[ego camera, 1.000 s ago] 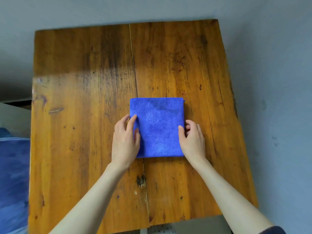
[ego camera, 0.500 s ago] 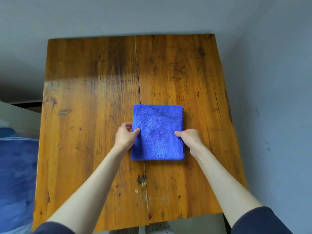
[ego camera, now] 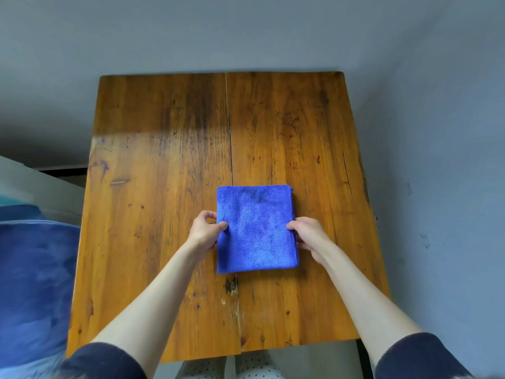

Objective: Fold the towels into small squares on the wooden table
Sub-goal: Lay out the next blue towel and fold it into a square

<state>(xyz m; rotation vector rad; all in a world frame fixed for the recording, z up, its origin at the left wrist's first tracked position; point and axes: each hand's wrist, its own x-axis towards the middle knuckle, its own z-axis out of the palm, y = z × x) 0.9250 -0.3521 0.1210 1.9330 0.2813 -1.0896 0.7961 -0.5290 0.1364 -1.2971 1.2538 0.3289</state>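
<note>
A blue towel (ego camera: 255,228), folded into a near-square, lies flat on the wooden bench (ego camera: 153,187), near the bench's front-centre. The left hand (ego camera: 205,230) pinches the towel's left edge and the right hand (ego camera: 307,234) pinches its right edge.

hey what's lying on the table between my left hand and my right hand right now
The folded blue towel fills the stretch between them on the wooden table. The left hand pinches its left edge and the right hand its right edge, as the head view shows.
</note>
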